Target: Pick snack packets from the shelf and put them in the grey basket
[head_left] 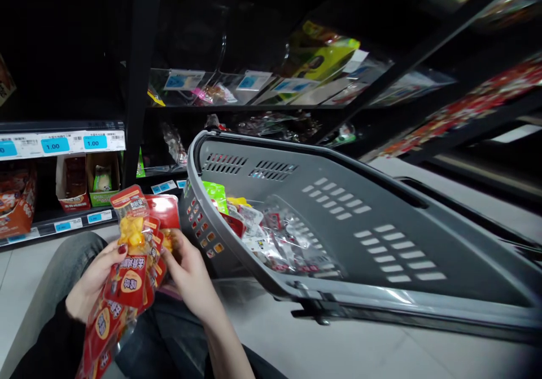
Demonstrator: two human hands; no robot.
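Head camera: a grey shopping basket [334, 243] lies open, and a bunch of red snack packets [131, 286] is just to its left, outside its rim, held in both hands. The left hand [91, 283] is on the bunch's far side from the basket, its fingers [113, 257] gripping the packets. On the side nearer the basket, the right hand [192, 277] has its fingers closed on the bunch's edge; their tips are partly hidden. Yellow-orange food shows through the uppermost packet's window. Inside the basket, a bright green packet [215, 194] sits by the near-left wall, beside a heap of clear packages [290, 243]. Left of the basket, beneath a shelf edge with price labels [57, 144], stand a red carton [73, 198] and a green carton [102, 190]. Behind the basket, a yellow-green bag [326, 57] rests on a shelf.
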